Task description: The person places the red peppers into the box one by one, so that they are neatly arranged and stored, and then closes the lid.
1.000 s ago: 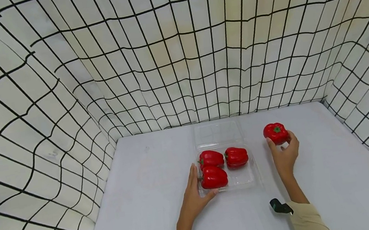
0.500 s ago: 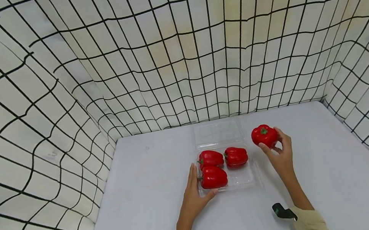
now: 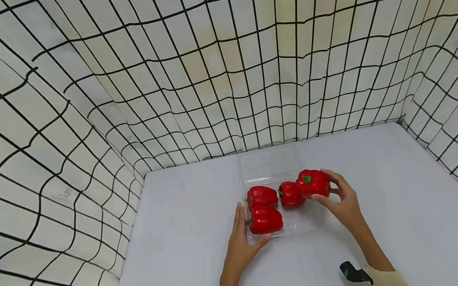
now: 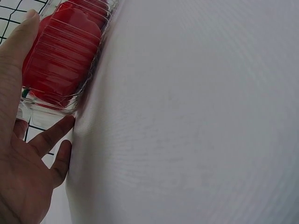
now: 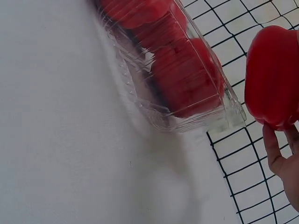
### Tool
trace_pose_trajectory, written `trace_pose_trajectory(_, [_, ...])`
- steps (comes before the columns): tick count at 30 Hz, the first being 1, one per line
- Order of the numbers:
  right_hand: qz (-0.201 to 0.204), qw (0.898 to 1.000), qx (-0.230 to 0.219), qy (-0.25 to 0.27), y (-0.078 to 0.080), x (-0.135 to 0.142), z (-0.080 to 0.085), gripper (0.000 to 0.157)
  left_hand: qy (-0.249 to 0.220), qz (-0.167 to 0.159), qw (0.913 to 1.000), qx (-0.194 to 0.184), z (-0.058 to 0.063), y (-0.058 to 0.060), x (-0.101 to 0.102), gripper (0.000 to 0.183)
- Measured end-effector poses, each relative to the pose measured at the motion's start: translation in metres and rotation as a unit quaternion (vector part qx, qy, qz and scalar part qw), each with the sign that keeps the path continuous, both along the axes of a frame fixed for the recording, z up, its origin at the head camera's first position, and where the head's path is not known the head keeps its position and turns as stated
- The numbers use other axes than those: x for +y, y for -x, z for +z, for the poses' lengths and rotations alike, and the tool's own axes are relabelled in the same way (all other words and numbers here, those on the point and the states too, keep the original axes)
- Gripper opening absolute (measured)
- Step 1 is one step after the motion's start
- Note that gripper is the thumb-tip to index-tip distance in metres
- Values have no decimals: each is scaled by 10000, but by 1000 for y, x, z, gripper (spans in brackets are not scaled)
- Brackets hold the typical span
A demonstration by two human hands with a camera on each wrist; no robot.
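Observation:
A clear plastic clamshell box [image 3: 299, 222] stands on the white table with its lid folded back. Inside it lie three red bell peppers: one at back left [image 3: 262, 196], one at front left [image 3: 266, 219] and one at back right [image 3: 290, 195]. My right hand [image 3: 345, 202] holds a fourth red bell pepper [image 3: 313, 183], green stem showing, over the box's right side; the right wrist view shows this held pepper [image 5: 273, 77] above the box wall. At the box's front left corner my left hand [image 3: 240, 246] rests with straight fingers, thumb along the front edge.
The box's transparent lid [image 3: 269, 163] lies flat behind it. White walls with a black grid net [image 3: 247, 78] enclose the table [image 3: 182, 253] at the back and sides. Dark wrist devices [image 3: 353, 272] sit near both sleeves.
My right hand has carried the held bell pepper leftward and somewhat nearer, from the table's right side to over the box. The left hand has stayed at the box corner.

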State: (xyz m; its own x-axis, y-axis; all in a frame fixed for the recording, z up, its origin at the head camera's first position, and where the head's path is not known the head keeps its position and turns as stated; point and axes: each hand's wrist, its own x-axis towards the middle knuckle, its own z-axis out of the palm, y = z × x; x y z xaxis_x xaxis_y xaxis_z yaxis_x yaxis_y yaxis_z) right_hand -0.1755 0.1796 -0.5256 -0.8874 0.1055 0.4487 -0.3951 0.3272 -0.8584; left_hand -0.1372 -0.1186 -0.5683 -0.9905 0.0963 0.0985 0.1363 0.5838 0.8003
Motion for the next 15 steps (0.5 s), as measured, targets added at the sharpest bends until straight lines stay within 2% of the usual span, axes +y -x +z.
trace_pose_trajectory(9, [481, 9918, 85, -1184, -10, -8, -3, 70, 8, -42, 9999, 94, 2, 1, -1, 107])
trace_pose_trajectory(15, [734, 9836, 191, -1639, -14, -14, -10, 71, 8, -41, 10000, 62, 3, 0, 0, 107])
